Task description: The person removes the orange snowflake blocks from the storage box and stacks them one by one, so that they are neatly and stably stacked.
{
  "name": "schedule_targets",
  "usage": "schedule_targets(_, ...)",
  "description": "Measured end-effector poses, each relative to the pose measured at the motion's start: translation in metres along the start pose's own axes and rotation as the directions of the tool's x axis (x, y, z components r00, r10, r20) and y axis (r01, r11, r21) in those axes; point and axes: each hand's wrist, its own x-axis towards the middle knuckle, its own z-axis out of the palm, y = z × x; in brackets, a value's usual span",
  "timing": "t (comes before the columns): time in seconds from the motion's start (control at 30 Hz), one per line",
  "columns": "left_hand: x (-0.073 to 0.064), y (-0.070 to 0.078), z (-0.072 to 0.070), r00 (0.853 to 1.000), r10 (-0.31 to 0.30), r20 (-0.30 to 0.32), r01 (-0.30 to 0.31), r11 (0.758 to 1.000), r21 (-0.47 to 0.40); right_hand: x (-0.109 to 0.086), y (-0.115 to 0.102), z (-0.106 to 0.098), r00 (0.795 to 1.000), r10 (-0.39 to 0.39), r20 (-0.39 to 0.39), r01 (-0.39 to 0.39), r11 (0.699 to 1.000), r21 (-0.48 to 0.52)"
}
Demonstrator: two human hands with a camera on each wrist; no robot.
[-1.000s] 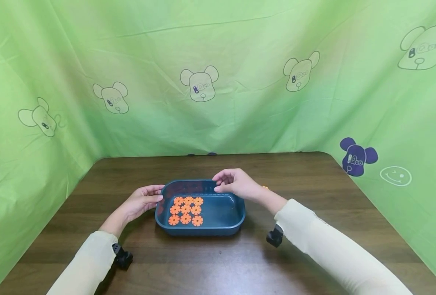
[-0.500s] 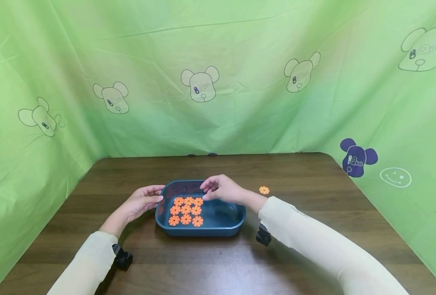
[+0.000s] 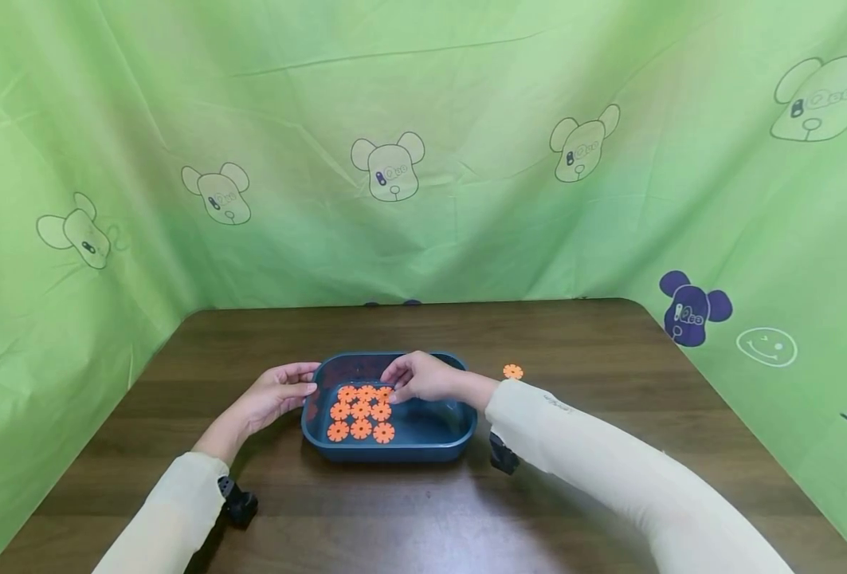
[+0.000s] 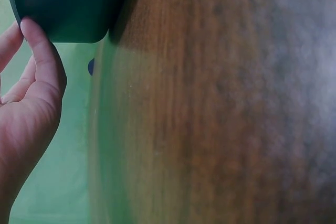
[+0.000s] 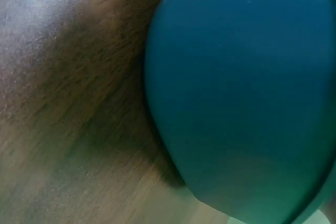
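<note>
A blue plastic box [image 3: 433,426] with rounded corners sits on the table. Several orange disc pieces with notched, flower-like edges [image 3: 361,410] lie flat in rows in its left half. My left hand [image 3: 268,395] holds the box's left end; the left wrist view shows the thumb [image 4: 39,43] and a finger on either side of its rim. My right hand [image 3: 429,378] reaches into the box, fingers bent, thumb tip over the back-right disc. Whether it pinches that disc is hidden. Only the box wall [image 5: 236,87] and table show in the right wrist view.
One loose orange disc [image 3: 512,371] lies on the wooden table [image 3: 423,510] to the right of the box, just behind the right sleeve. A green printed curtain [image 3: 466,231] hangs around the table's back and sides.
My right hand has moved left and down into the box, from its back rim to the back-right disc. The loose disc on the table has come into fuller view. My left hand stays put.
</note>
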Motion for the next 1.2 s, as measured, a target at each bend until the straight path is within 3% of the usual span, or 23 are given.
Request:
schedule_targets(0.77,-0.003,0.004,0.003,1.000,0.012,0.018,-0.012,1.000,-0.004,0.009,0.006,0.004,0.996,0.070,0.053,-0.064,0.992,-0.108)
schedule_targets(1.2,-0.005,0.005,0.004,1.000,0.015,0.021,-0.015,1.000,-0.004,0.009,0.009,0.007,0.997,0.033,0.067,-0.018,0.976,-0.216)
